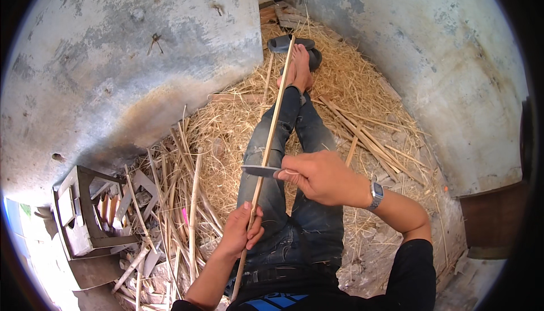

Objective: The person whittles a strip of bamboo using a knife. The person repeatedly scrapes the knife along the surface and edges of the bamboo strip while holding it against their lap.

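A long, thin strip of pale wood or bamboo point(275, 123) runs from my waist up over my outstretched legs to my bare feet. My left hand point(243, 229) is closed around its lower part, near my lap. My right hand point(323, 178) is in a fist around a knife, whose handle is hidden in the fingers. The dark knife blade point(258, 170) points left and lies across the strip, a little above my left hand. My jeans point(260, 197) are under the strip, and its far end is beside my feet point(300, 64).
Straw-like shavings point(221, 135) cover the ground around my legs. Split strips point(362, 141) lie on the right; sticks point(195, 209) are heaped on the left beside a broken frame point(85, 214). Dark slippers point(280, 43) are by my feet. Grey walls point(141, 56) enclose both sides.
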`<state>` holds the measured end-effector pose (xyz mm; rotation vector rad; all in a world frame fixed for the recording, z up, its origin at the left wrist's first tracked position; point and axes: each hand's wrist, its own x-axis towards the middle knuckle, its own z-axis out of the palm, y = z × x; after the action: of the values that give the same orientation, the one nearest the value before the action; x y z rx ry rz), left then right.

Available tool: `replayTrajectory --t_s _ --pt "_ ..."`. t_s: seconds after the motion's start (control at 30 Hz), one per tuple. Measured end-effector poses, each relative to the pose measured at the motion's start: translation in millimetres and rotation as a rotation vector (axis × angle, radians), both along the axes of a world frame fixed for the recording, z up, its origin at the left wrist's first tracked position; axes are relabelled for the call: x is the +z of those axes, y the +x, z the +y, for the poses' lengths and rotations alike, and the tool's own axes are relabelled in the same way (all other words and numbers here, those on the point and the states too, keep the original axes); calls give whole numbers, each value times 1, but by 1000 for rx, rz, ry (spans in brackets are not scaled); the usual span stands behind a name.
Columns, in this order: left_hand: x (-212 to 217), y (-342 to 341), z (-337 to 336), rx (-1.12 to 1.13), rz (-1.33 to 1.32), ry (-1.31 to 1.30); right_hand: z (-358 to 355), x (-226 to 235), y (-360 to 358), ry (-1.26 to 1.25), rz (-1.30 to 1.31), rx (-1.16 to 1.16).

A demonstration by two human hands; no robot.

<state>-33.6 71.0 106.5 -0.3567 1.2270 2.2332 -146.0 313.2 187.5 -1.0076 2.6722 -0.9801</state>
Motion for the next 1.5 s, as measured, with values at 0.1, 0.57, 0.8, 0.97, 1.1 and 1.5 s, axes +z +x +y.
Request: replayTrajectory --t_s 0.1,0.57,0.8,0.97,1.1,1.5 --pt "3 0 2 -6 0 5 -7 -8 11 95 -86 30" --pt "1 24 3 -77 113 -150 11 -25 -40 75 -51 -172" --pt "-16 31 -12 -109 167 -223 -2 -36 -6 193 49 69" --pt "-10 41 -37 -150 132 -283 35 -17 -87 7 76 -385" --pt "-28 62 -56 -214 182 -311 105 -41 -154 17 38 -692" --pt "-27 39 -49 -158 315 -579 49 -21 -100 -323 -1 -588"
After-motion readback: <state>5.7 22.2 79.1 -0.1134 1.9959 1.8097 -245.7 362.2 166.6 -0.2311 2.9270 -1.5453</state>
